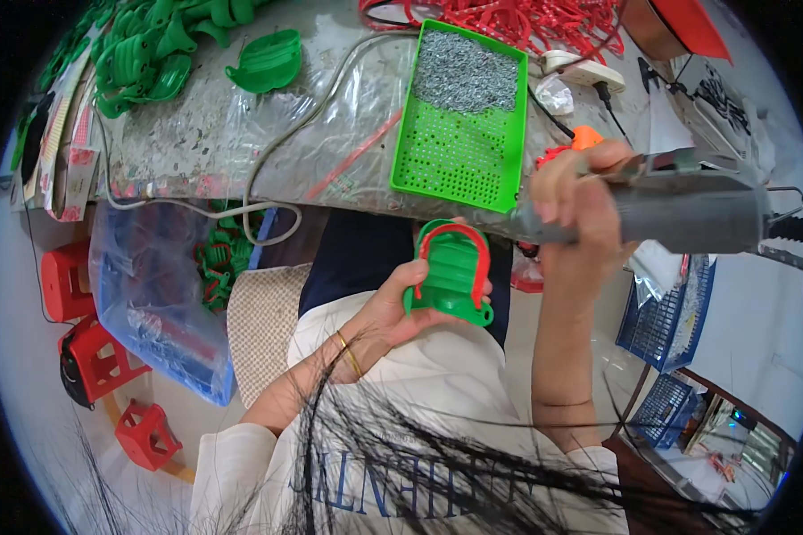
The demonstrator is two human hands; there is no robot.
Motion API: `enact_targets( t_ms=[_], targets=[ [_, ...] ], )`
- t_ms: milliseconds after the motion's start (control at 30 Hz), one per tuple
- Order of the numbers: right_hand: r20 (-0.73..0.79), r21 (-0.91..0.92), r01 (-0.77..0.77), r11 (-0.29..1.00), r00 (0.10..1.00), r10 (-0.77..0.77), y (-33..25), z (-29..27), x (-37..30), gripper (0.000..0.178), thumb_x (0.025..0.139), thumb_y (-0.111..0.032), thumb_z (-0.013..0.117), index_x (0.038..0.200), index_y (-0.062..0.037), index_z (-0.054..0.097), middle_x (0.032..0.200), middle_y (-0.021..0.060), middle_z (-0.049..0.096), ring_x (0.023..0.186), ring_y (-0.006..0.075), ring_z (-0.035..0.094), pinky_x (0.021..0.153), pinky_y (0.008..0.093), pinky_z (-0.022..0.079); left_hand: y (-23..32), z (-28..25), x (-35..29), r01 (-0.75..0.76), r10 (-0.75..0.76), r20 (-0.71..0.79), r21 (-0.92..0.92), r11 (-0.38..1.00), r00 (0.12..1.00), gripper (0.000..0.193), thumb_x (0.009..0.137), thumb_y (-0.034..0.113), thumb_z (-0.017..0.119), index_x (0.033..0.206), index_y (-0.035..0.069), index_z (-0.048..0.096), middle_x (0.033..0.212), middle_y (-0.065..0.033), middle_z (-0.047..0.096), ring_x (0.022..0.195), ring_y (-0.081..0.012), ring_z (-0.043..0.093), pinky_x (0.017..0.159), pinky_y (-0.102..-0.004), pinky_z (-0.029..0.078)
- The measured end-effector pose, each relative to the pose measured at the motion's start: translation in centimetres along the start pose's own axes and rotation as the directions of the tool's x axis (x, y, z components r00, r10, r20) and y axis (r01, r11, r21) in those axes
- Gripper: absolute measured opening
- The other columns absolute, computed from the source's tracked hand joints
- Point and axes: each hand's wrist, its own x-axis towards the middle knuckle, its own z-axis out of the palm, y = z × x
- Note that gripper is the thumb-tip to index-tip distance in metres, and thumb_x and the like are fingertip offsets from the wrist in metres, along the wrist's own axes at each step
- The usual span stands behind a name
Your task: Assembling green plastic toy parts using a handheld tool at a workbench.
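Over the lap, just below the near edge of the bench, the person's left hand grips a curved green plastic piece, thumb on one side and fingers reaching round behind — a hold that seems meant to keep its hollow face up and the red strip arched along its rim in plain view. To the right, the right hand is closed round a long grey tool, held nearly level beside the bench edge; blur hides its tip, and it is apart from the green piece

Nearest among the containers is a green perforated tray, probably set there for easy reach. Small silvery metal pieces are banked at its far end, leaving the near holes bare. Red straps heap behind it, while green plastic parts pile at the far left. Below, a blue container carries clear film, with more green pieces seemingly inside — the blue basket at right holds pale contents too unclear to name
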Motion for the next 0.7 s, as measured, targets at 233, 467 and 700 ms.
enact_targets(
  t_ms=[233, 467, 700],
  targets=[
    [-0.136, -0.302, -0.009, 0.953, 0.99, -0.033, 1.8, -2.2, 1.8, 0.019, 0.083, 0.001, 0.058, 0.1, 0.0028, 0.051, 0.065, 0.0049, 0.048, 0.057, 0.0126, 0.046, 0.055, 0.0269, 0.04, 0.4, -0.9, 0.7, 0.045, -0.042, 0.023, -0.171, 0.984, 0.999, 0.081, 0.069, 0.038, 0.075, 0.138, 0.028, 0.034, 0.123, -0.011, 0.049, 0.108, -0.038, 0.05, 0.091, -0.0533, 0.045],
    [-0.133, -0.313, -0.006, 0.95, 0.99, -0.038, 4.7, -3.9, 1.9, 0.017, 0.083, 0.002, 0.058, 0.099, 0.0016, 0.052, 0.071, 0.0057, 0.052, 0.058, 0.0127, 0.05, 0.057, 0.0263, 0.042, 0.4, -1.2, 1.0, 0.001, 0.007, 0.037, -0.207, 0.978, 0.999, 0.081, 0.07, 0.037, 0.074, 0.139, 0.027, 0.033, 0.123, -0.0141, 0.048, 0.108, -0.04, 0.049, 0.089, -0.0547, 0.046],
    [-0.134, -0.318, -0.04, 0.947, 0.991, -0.003, 6.4, -3.3, 1.8, 0.017, 0.083, 0.001, 0.059, 0.099, -0.0003, 0.052, 0.072, 0.0046, 0.053, 0.059, 0.0123, 0.051, 0.056, 0.0263, 0.042, 0.5, -1.3, 0.9, 0.027, -0.025, 0.011, -0.226, 0.974, 1.0, 0.081, 0.07, 0.036, 0.073, 0.139, 0.027, 0.032, 0.122, -0.0137, 0.048, 0.107, -0.0398, 0.05, 0.089, -0.0538, 0.046]
  ],
)
